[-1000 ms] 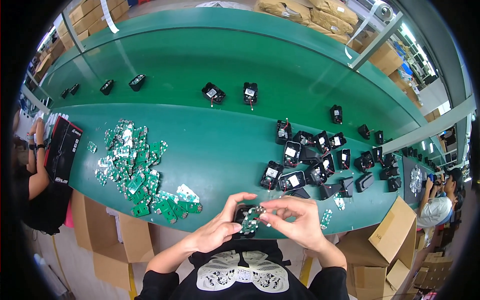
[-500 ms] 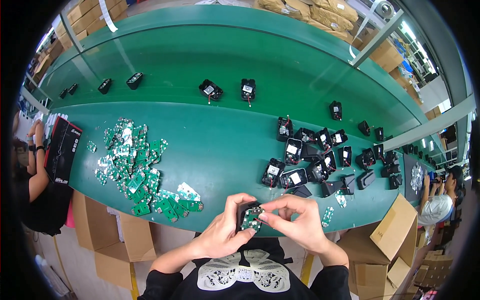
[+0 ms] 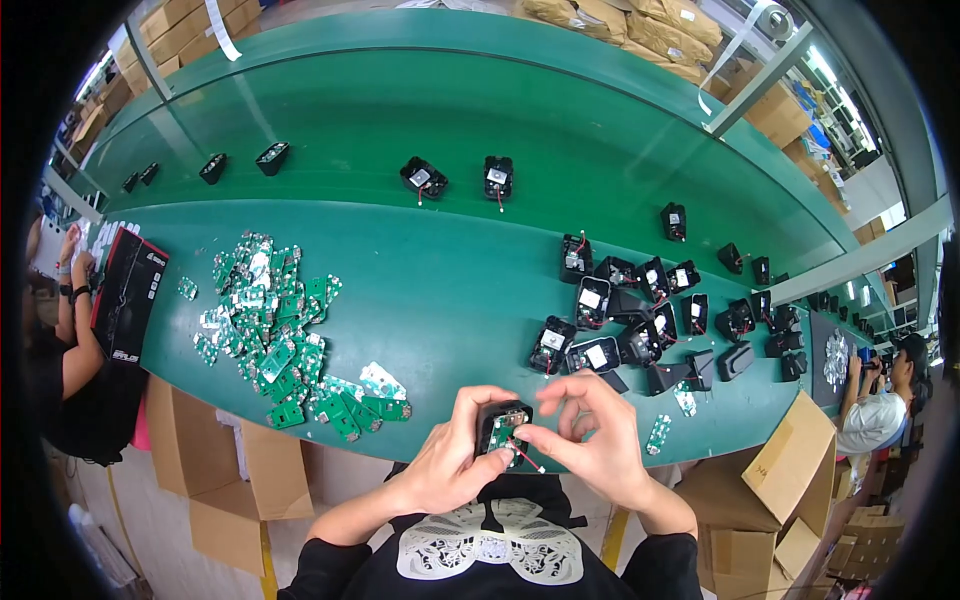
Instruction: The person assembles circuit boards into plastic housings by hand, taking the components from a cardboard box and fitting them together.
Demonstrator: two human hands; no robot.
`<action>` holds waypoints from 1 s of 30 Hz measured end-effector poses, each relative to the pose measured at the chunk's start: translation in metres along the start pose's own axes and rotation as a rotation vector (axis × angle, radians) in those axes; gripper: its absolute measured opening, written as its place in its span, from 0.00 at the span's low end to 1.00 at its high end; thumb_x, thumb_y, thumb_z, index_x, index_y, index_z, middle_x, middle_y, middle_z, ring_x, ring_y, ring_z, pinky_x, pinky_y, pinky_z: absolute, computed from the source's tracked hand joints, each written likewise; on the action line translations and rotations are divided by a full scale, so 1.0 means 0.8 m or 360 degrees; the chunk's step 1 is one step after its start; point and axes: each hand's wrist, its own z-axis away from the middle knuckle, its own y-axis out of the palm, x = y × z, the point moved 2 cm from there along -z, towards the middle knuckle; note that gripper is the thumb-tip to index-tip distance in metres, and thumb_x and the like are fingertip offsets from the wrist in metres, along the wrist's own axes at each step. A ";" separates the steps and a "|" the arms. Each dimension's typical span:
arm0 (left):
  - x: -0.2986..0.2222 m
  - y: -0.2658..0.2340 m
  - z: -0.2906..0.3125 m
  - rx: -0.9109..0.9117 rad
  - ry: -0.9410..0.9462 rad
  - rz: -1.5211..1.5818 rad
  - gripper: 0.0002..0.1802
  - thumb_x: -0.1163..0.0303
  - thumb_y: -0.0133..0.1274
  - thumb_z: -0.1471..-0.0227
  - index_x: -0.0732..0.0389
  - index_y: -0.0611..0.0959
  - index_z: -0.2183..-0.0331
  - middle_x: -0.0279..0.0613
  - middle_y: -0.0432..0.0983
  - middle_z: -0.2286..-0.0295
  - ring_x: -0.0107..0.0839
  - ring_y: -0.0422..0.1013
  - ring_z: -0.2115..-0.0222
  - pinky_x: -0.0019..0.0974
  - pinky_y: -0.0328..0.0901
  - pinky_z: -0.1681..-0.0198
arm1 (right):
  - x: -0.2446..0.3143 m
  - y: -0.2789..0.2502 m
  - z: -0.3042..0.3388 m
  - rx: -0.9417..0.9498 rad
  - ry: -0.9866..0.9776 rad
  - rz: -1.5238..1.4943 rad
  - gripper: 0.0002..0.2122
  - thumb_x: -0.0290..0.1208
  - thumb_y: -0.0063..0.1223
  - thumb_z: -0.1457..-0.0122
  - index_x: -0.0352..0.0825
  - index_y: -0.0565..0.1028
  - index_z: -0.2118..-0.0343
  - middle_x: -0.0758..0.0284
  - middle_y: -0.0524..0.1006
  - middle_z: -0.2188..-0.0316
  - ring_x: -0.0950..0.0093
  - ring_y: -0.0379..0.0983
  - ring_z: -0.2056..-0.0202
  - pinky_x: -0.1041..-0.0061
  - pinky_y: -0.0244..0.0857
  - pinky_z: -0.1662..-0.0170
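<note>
Left hand (image 3: 448, 456) has its grip wrapped round a boxy black plastic housing (image 3: 487, 424), rectangular green circuit board (image 3: 506, 429) in its mouth, right of the messy green-board heap (image 3: 262, 318). Right hand's (image 3: 598, 440) grip is open, thumb at that board.

A factory assembly workshop is revealing itself around the green workbench (image 3: 440, 290): loose circuit boards (image 3: 270, 310) are lying heaped on its left, black housings (image 3: 592, 300) are crowding its right, open cartons (image 3: 225, 530) are standing below its near edge, and stacked boxes (image 3: 175, 40) are rising behind it.
</note>
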 end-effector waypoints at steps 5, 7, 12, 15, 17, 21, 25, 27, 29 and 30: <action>0.002 -0.003 0.001 0.0016 -0.0087 -0.0012 0.26 0.70 0.42 0.53 0.65 0.55 0.53 0.55 0.68 0.65 0.43 0.70 0.66 0.38 0.62 0.62 | 0.008 0.001 -0.006 0.0124 -0.0023 -0.0134 0.13 0.20 0.60 0.57 0.31 0.73 0.65 0.66 0.71 0.66 0.83 0.70 0.74 0.88 0.66 0.76; 0.002 -0.005 0.001 0.0034 -0.0085 0.0016 0.26 0.70 0.42 0.53 0.65 0.55 0.53 0.55 0.68 0.65 0.42 0.70 0.67 0.38 0.62 0.63 | 0.005 -0.004 -0.006 0.0181 -0.0076 -0.0059 0.13 0.20 0.60 0.57 0.31 0.74 0.65 0.66 0.70 0.64 0.83 0.70 0.74 0.87 0.66 0.76; 0.002 -0.002 0.002 -0.0048 0.0039 0.0067 0.22 0.72 0.38 0.49 0.65 0.56 0.52 0.52 0.65 0.61 0.38 0.67 0.62 0.37 0.60 0.57 | 0.008 -0.003 -0.011 0.0209 -0.0262 0.0096 0.15 0.24 0.59 0.54 0.34 0.73 0.61 0.65 0.71 0.64 0.81 0.71 0.77 0.84 0.65 0.79; -0.002 -0.006 0.004 -0.0148 -0.0039 0.0179 0.21 0.73 0.37 0.49 0.65 0.56 0.52 0.52 0.64 0.59 0.35 0.65 0.59 0.36 0.59 0.55 | 0.009 0.007 -0.011 0.0347 0.0014 -0.0111 0.18 0.24 0.56 0.52 0.34 0.69 0.55 0.64 0.72 0.63 0.80 0.72 0.73 0.83 0.65 0.78; 0.002 -0.007 0.002 -0.0211 -0.0080 0.0190 0.22 0.75 0.38 0.50 0.66 0.56 0.52 0.54 0.65 0.60 0.39 0.67 0.61 0.37 0.61 0.57 | -0.008 0.019 0.000 0.0342 0.0248 -0.0441 0.21 0.24 0.52 0.48 0.32 0.64 0.51 0.63 0.71 0.59 0.80 0.72 0.70 0.83 0.66 0.76; -0.005 -0.005 0.000 -0.0291 0.0215 -0.0228 0.23 0.78 0.38 0.52 0.69 0.56 0.52 0.59 0.68 0.64 0.50 0.70 0.67 0.41 0.64 0.62 | -0.026 0.040 0.009 0.0283 0.0284 -0.0630 0.19 0.23 0.49 0.46 0.29 0.62 0.50 0.63 0.74 0.63 0.81 0.71 0.68 0.83 0.65 0.71; 0.007 -0.001 0.004 -0.0460 0.0424 -0.0526 0.22 0.78 0.38 0.52 0.69 0.57 0.53 0.59 0.68 0.64 0.49 0.70 0.65 0.40 0.64 0.62 | -0.040 0.055 0.012 0.0154 0.0228 -0.0642 0.16 0.22 0.48 0.45 0.29 0.64 0.53 0.64 0.75 0.66 0.82 0.70 0.70 0.83 0.64 0.71; 0.016 -0.010 0.000 -0.0348 0.0013 -0.0278 0.21 0.76 0.37 0.50 0.68 0.57 0.53 0.58 0.68 0.64 0.48 0.70 0.64 0.40 0.63 0.60 | -0.049 0.051 0.000 0.0207 0.0302 -0.0652 0.17 0.25 0.49 0.46 0.29 0.64 0.53 0.62 0.75 0.64 0.80 0.72 0.68 0.81 0.66 0.69; 0.040 -0.033 -0.002 -0.0233 0.0040 -0.0307 0.21 0.74 0.37 0.48 0.64 0.57 0.52 0.52 0.66 0.64 0.38 0.70 0.69 0.37 0.64 0.65 | -0.050 0.045 -0.031 0.0698 0.0405 -0.0426 0.21 0.30 0.52 0.47 0.30 0.62 0.52 0.60 0.75 0.63 0.75 0.74 0.66 0.77 0.67 0.66; 0.038 -0.050 -0.007 -0.0193 -0.0300 -0.0101 0.22 0.73 0.37 0.48 0.62 0.56 0.50 0.50 0.65 0.63 0.35 0.70 0.70 0.36 0.64 0.67 | -0.056 0.036 -0.053 0.0950 0.0134 -0.0143 0.24 0.33 0.54 0.48 0.30 0.61 0.50 0.58 0.74 0.62 0.73 0.75 0.65 0.75 0.67 0.63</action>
